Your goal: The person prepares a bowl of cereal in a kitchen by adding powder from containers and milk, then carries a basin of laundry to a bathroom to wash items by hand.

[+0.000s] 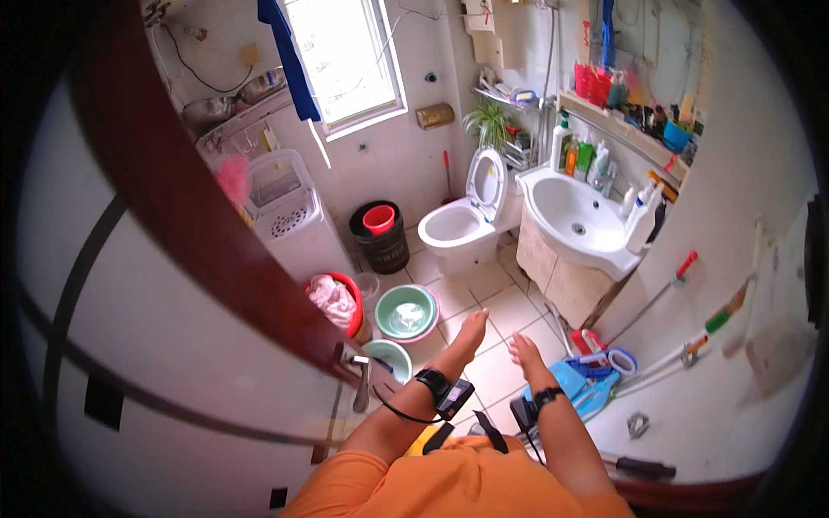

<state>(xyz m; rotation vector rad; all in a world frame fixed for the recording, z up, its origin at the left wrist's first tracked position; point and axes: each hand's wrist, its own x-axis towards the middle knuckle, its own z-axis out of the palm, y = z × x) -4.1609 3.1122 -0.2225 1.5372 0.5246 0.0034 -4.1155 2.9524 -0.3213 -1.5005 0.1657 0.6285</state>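
My left hand (469, 337) reaches forward over the tiled floor, seen edge-on, its fingers stretched out and nothing visible in it. Beside it, my right hand (525, 352) is also held out in the air, fingers apart and holding nothing. Neither hand touches anything I can see. Closest to the left hand, on the floor, stands a green basin (399, 312) stacked on a pink one. Beyond both hands is a white toilet (455, 226) with its lid raised. To the right of the right hand lie a blue dustpan (570, 377) and other cleaning tools.
An open door with a metal handle (363, 384) stands at left. Past it are a washing machine (298, 226), a red bucket of cloth (335, 302) and a black bin (380, 250). A washbasin (577, 207) with bottles is at right. Long-handled tools lean on the right wall.
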